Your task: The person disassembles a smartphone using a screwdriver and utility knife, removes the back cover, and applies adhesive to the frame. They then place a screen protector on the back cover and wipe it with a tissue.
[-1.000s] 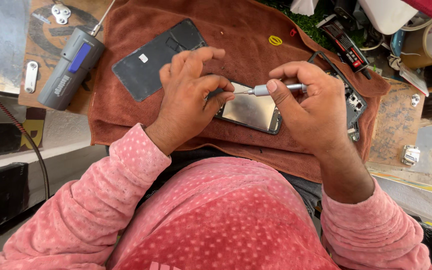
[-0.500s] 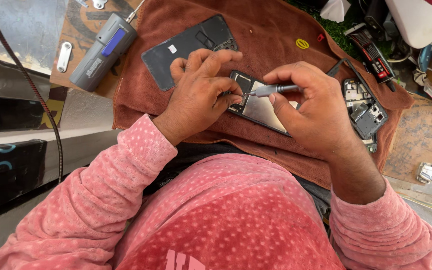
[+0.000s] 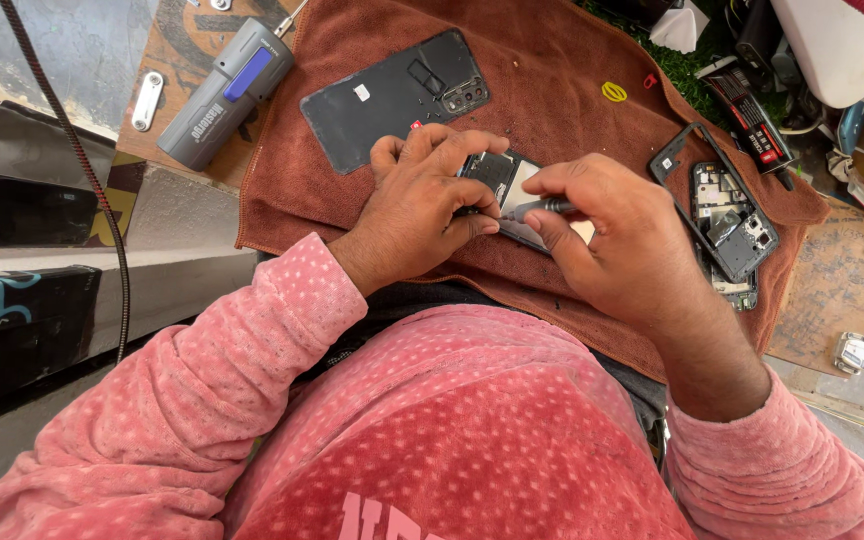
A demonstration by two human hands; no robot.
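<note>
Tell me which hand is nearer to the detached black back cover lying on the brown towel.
Left. The left hand rests just below the back cover, its fingertips almost at the cover's lower edge. The right hand sits farther off to the cover's lower right, holding a small tool.
</note>
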